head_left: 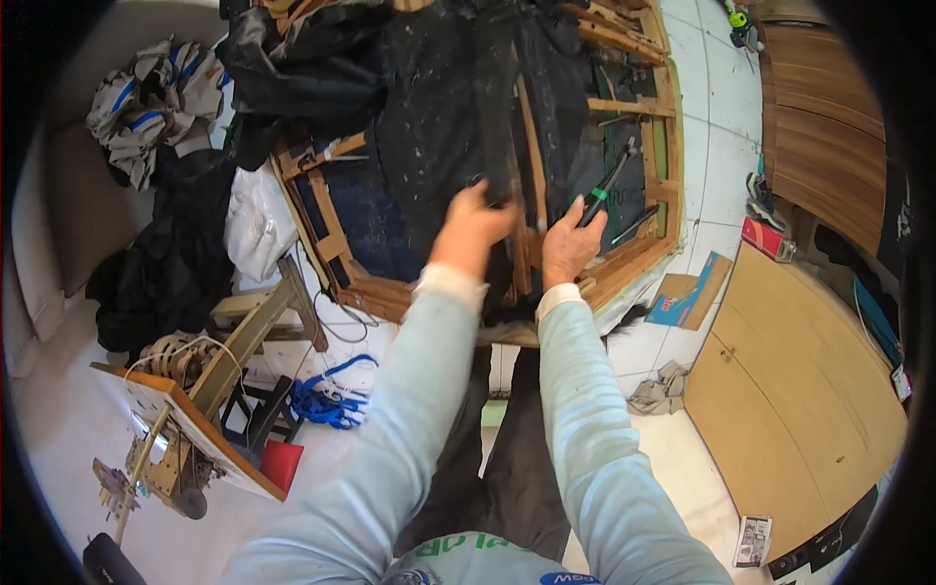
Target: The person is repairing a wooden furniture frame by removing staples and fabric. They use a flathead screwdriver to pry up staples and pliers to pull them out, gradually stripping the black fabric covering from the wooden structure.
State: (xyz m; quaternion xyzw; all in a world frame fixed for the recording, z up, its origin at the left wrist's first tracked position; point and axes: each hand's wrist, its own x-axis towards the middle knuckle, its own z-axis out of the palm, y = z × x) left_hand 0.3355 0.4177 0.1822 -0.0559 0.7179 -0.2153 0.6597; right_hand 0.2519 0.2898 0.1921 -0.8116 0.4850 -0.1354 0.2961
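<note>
A wooden furniture frame [624,261] lies in front of me, with torn black cloth [439,117] draped across its middle. My left hand [472,226] is closed at the cloth, its fingers pinching the fabric; motion smears it slightly. In my right hand [570,246] is a screwdriver-like tool [597,198] with a black and green handle. Its long metal shaft points up and to the right, over the frame's right opening; the exact shape of its tip is hard to make out. Between the hands runs a wooden slat [532,146].
To the left stand a sewing machine table [190,429] on its side, a blue strap [331,395], a white plastic bag [258,222] and heaped grey cloth [156,102]. On the right are a tan wooden panel [795,375], a cardboard piece [688,292] and a red box [766,239].
</note>
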